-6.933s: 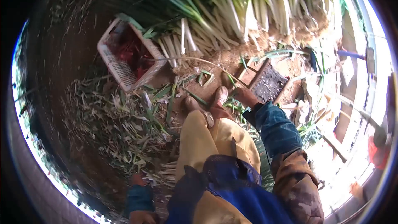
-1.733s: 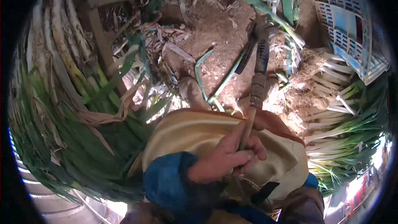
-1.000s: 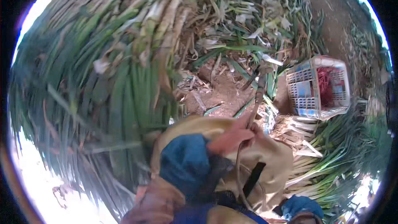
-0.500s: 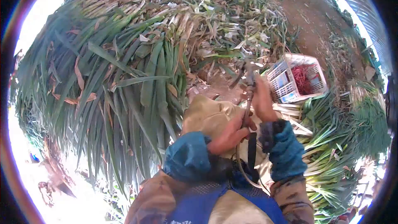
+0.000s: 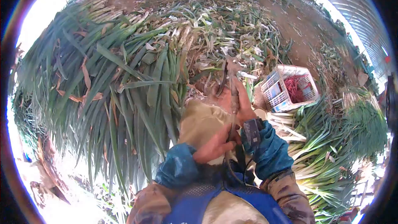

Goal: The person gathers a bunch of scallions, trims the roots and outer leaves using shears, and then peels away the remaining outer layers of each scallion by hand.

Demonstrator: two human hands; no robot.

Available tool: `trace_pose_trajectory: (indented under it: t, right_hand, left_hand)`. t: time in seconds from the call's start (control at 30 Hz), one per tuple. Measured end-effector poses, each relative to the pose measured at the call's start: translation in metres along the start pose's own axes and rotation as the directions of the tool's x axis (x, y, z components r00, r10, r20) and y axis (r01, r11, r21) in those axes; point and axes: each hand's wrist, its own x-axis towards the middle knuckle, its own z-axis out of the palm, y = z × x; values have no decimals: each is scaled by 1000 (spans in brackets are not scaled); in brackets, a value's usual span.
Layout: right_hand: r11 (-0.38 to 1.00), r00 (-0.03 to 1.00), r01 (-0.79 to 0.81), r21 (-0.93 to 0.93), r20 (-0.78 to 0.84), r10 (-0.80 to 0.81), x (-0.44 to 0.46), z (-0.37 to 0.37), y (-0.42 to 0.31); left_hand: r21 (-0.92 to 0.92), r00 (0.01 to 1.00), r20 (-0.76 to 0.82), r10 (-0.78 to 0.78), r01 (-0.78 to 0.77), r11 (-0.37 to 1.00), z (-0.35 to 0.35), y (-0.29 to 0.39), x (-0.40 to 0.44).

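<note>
A slim metal air gun (image 5: 234, 95) with a lever at its side points away from me, over the ground in front of my lap. My right hand (image 5: 245, 104) is closed around its body. Lower down, the fingers of my left hand (image 5: 213, 146) close on the rear end of the gun, where a hose (image 5: 230, 168) curves back towards my waist. Their exact grip is partly hidden. Cream cloth (image 5: 203, 122) covers my knee beside the left hand. A dark band with a small device (image 5: 252, 132) sits on my right wrist.
A large heap of green onions (image 5: 137, 95) lies to the left. A white plastic basket (image 5: 286, 107) holding red ties (image 5: 295, 89) stands at the right, beside peeled green onions (image 5: 309, 157). Discarded leaves (image 5: 219, 29) litter the soil (image 5: 309, 49) ahead.
Both hands and the air gun have shifted left in view, and the gun stands more upright. The basket appears slightly lower and further left as the camera view shifts.
</note>
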Motion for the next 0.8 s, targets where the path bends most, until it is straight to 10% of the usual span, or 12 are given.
trace_pose_trajectory:
  t: [0.23,0.43,0.57,0.63,0.8]
  right_hand:
    - [999,997,-18,-38,68,20,45,22,-11]
    - [696,988,-108,-710,0,153,90,21,-14]
    - [536,997,-12,-844,32,72,116,17,7]
    - [422,990,139,-896,121,-70,138,5,27]
    - [235,994,39,-971,62,92,225,-10,29]
  left_hand:
    - [-128,994,-61,-94,86,988,-16,13,21]
    - [474,977,-204,-53,146,868,-55,41,27]
    - [520,714,-698,52,456,722,-90,107,-10]
    - [335,474,-869,140,356,872,-105,141,-24]
    - [379,558,-828,63,473,795,-139,211,-16]
